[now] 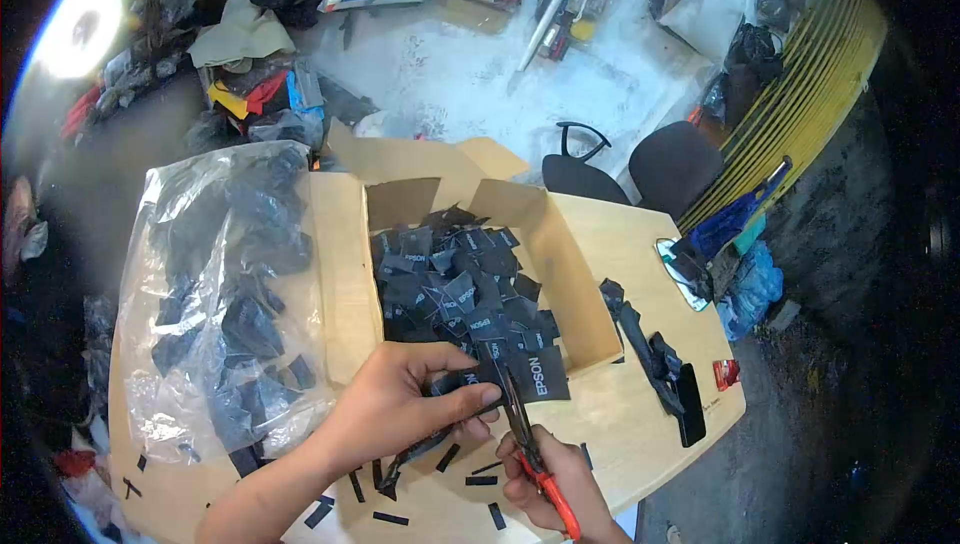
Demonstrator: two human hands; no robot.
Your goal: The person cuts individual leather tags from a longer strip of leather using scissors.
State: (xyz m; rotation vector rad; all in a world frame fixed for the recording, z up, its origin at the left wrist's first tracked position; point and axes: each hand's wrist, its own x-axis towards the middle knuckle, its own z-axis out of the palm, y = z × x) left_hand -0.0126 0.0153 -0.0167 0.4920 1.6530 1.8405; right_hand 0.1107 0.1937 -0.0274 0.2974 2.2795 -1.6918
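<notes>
My left hand (415, 394) pinches a black fabric label strip (545, 376) printed with white EPSON lettering, thumb on top. Scissors (528, 439) with red handles are in my right hand (562, 479), fingers wrapped round the handles. Their blades point away from me and meet the strip just right of my left thumb. Part of the strip hangs below my left palm. Directly beyond both hands is an open cardboard box (585, 289), holding a heap of cut black EPSON labels (455, 279). The held strip overlaps the box's near edge in this view.
A clear plastic bag (225, 324) with black pieces covers the table's left side. Small black offcuts (390, 518) lie near my hands. Crumpled black strips (645, 354), a phone (690, 406) and a red packet (726, 374) are to the right. Chairs (675, 164) stand beyond the table.
</notes>
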